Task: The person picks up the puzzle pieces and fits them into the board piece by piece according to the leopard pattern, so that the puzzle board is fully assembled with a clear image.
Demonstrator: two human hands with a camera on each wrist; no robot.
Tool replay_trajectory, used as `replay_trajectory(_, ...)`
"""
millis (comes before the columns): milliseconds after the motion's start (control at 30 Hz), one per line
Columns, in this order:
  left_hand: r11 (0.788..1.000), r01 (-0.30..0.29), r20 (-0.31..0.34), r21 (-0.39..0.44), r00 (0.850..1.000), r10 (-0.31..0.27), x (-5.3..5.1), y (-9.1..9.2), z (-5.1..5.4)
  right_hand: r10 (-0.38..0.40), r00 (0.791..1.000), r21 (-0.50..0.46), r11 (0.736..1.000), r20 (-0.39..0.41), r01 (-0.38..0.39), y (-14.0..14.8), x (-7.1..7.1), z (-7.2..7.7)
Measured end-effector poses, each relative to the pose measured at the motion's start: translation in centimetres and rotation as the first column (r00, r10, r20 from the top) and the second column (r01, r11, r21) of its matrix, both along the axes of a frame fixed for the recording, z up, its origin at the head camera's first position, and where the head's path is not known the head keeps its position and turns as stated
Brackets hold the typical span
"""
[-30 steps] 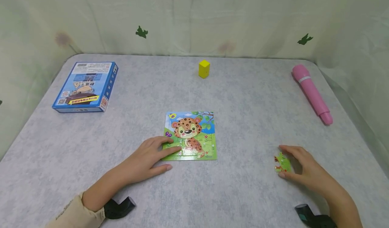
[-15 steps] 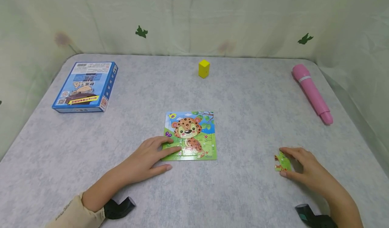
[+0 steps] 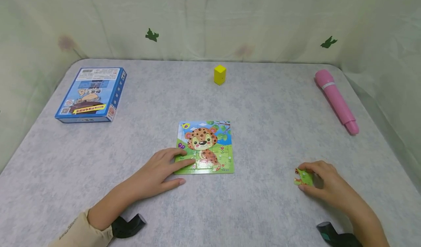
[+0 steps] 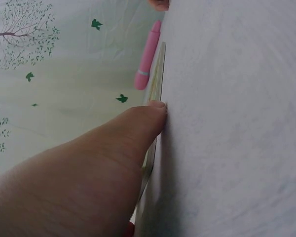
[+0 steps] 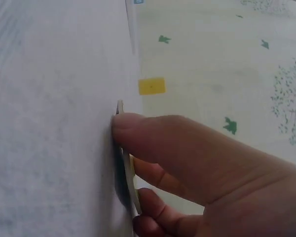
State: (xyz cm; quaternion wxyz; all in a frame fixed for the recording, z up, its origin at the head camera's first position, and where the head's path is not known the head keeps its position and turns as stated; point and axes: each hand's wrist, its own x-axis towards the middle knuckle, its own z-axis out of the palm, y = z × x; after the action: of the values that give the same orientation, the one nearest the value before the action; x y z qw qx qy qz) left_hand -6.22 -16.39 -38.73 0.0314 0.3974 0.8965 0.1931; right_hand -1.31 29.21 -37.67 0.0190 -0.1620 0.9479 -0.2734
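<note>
A square jigsaw puzzle (image 3: 210, 133) with a leopard cub on it lies on the table in the middle. My left hand (image 3: 158, 172) rests on its lower left corner with fingers spread, the thumb just off its front edge. To the right, my right hand (image 3: 329, 181) pinches a green puzzle piece (image 3: 304, 177) between thumb and fingers. In the right wrist view this puzzle piece (image 5: 130, 180) stands slightly tilted, partly lifted from the table. The left wrist view shows the left thumb (image 4: 133, 131) beside the puzzle's edge.
A blue box (image 3: 90, 95) lies at the back left. A yellow block (image 3: 220, 75) stands at the back middle. A pink cylindrical object (image 3: 337, 102) with a narrow tip lies at the right. A pale curtain (image 3: 204, 24) hangs behind the table.
My right hand has closed its fingers on the puzzle piece and brought it a little to the left, tilting it. My left hand stays in place on the puzzle.
</note>
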Motion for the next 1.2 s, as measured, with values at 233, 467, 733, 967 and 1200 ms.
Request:
replay_trajectory(233,1.0,-0.003,-0.006,-0.006,1.0,0.003,0.0,-0.1,0.0,0.045,0.998,-0.082,0.995,-0.041,-0.049,-0.2,-0.1,-0.3)
replay_trajectory(467,1.0,-0.008,-0.031,-0.023,1.0,0.007,0.1,0.1,0.0,0.024,0.996,-0.051,0.998,-0.083,-0.028,-1.1,-0.3,0.5)
replay_trajectory(733,0.999,0.004,-0.133,-0.052,0.991,-0.01,0.4,1.2,0.6,0.178,0.96,-0.116,0.972,-0.214,-0.206,-5.0,-1.2,2.9)
replay_trajectory(967,0.996,0.064,-0.154,-0.059,0.985,-0.073,0.3,2.3,1.0,0.255,0.944,-0.191,0.936,-0.21,-0.296,-10.1,-2.8,3.6)
replay_trajectory(1200,0.981,0.083,-0.226,-0.175,0.966,-0.122,-0.1,3.6,1.6,0.326,0.934,-0.15,0.926,-0.148,-0.347,-14.5,-5.0,1.8)
